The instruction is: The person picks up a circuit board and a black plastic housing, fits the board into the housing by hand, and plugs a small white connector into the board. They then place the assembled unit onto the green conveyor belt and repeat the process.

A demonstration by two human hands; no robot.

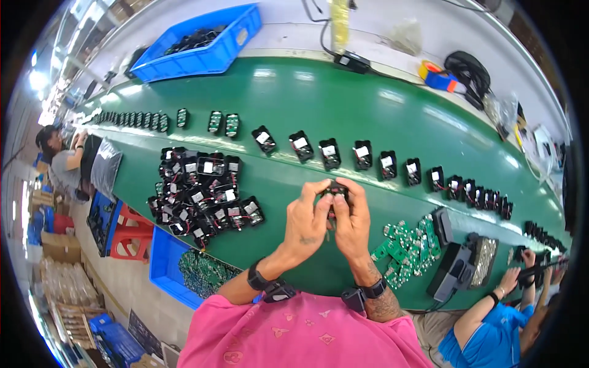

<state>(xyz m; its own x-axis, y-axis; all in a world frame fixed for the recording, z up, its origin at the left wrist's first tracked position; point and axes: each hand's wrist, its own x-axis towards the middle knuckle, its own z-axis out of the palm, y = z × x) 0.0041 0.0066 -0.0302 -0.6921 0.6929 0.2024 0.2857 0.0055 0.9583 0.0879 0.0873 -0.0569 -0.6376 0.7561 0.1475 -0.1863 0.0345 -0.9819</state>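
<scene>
Over the green table, my left hand and my right hand meet with a small black plastic housing between them. Both thumbs press onto its open side, and the fingers wrap round its edges. Some reddish wire shows inside; the thumbs hide most of the interior. To the left of my hands lies a pile of similar black housings with white labels and thin wires. On the right is a heap of loose green circuit boards.
Beyond my hands runs a row of black housings. A blue bin stands at the back left, another blue bin below the table's left edge. Dark grey devices sit right of the boards. Co-workers sit right and far left.
</scene>
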